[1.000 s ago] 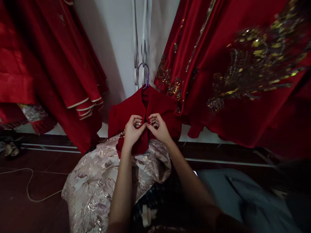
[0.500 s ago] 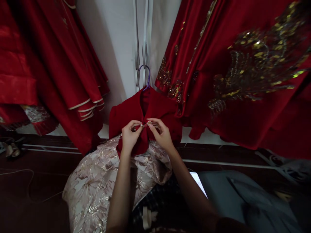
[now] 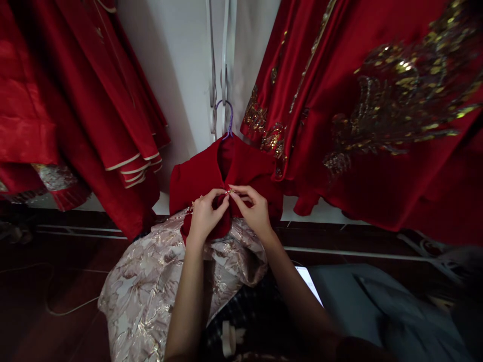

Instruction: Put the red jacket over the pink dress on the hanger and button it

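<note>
A short red jacket (image 3: 249, 161) hangs on a purple hanger (image 3: 229, 118), its front facing me. My left hand (image 3: 206, 213) and my right hand (image 3: 254, 208) meet at its front opening, with thumb and forefinger of each pinched. Between the fingertips shows a small gold-and-pearl beaded chain (image 3: 230, 191), partly hidden by the fingers. More beads (image 3: 191, 205) show beside my left hand. Below the jacket lies a pale pink brocade garment (image 3: 139, 281) with a metallic floral pattern, spread over my lap.
Red garments (image 3: 109, 110) hang on the left, and a red garment with gold sequins (image 3: 377, 110) hangs on the right. A lit phone (image 3: 309, 284) lies to the right on a grey surface (image 3: 347, 296). A thin cable (image 3: 71, 309) runs across the dark floor.
My left hand has moved slightly right, bringing its fingertips up against those of my right hand. The bit of chain that showed between them is now mostly covered.
</note>
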The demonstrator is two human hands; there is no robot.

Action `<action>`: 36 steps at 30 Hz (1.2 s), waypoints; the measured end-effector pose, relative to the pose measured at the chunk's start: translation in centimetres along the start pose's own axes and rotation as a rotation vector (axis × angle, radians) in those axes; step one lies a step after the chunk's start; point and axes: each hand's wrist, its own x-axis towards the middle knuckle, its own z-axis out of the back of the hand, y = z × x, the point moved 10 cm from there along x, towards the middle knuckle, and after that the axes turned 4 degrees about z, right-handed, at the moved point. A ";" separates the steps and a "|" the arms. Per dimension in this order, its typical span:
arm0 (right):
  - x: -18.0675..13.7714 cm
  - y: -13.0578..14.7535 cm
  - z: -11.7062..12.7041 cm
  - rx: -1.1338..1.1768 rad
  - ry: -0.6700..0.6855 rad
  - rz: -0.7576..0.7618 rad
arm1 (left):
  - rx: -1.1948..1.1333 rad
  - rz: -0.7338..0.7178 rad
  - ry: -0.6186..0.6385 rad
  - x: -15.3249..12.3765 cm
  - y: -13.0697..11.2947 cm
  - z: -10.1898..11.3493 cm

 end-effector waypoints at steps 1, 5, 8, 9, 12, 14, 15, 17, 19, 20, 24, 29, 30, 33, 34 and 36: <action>-0.1 0.0 0.0 0.001 -0.012 -0.008 | 0.005 -0.002 0.000 0.0 0.1 -0.1; -0.3 -0.4 0.1 0.009 -0.037 -0.046 | 0.033 -0.010 -0.005 0.0 0.4 -0.2; -0.3 -0.6 -0.1 0.014 -0.020 -0.066 | 0.053 -0.018 -0.016 -0.1 0.3 -0.2; -0.3 -0.7 -0.1 0.014 -0.018 -0.070 | 0.059 -0.025 -0.011 -0.1 0.1 -0.2; -0.3 -0.8 0.1 0.019 -0.024 -0.084 | 0.094 -0.050 0.020 -0.2 -0.4 -0.5; -0.3 -0.8 0.1 0.021 -0.021 -0.089 | 0.127 -0.063 0.026 -0.2 -0.7 -0.5; -0.3 -0.7 0.1 0.024 -0.017 -0.089 | 0.137 -0.069 0.023 -0.2 -0.9 -0.5; -0.3 -0.6 0.1 0.029 -0.008 -0.085 | 0.142 -0.084 0.013 -0.2 -1.1 -0.4; -0.2 -0.6 0.1 0.032 -0.002 -0.079 | 0.142 -0.094 0.007 -0.2 -1.3 -0.3; -0.2 -0.5 0.1 0.029 0.000 -0.078 | 0.143 -0.097 0.008 -0.2 -1.3 -0.4; -0.2 -0.7 0.1 0.009 0.014 -0.072 | 0.148 -0.108 -0.003 -0.3 -1.3 -0.4; -0.1 -0.7 0.1 0.009 0.020 -0.046 | 0.140 -0.116 -0.027 -0.4 -1.4 -0.3; -0.1 -0.7 0.2 0.005 0.022 -0.039 | 0.139 -0.116 -0.027 -0.4 -1.4 -0.4; 0.0 -0.3 0.1 -0.009 0.047 -0.018 | 0.131 -0.123 -0.031 -0.4 -1.3 -0.5; 0.0 -0.2 0.1 -0.014 0.062 -0.011 | 0.125 -0.128 -0.031 -0.4 -1.3 -0.5; 0.0 0.1 0.0 -0.030 0.090 0.004 | 0.111 -0.139 -0.032 -0.5 -1.2 -0.6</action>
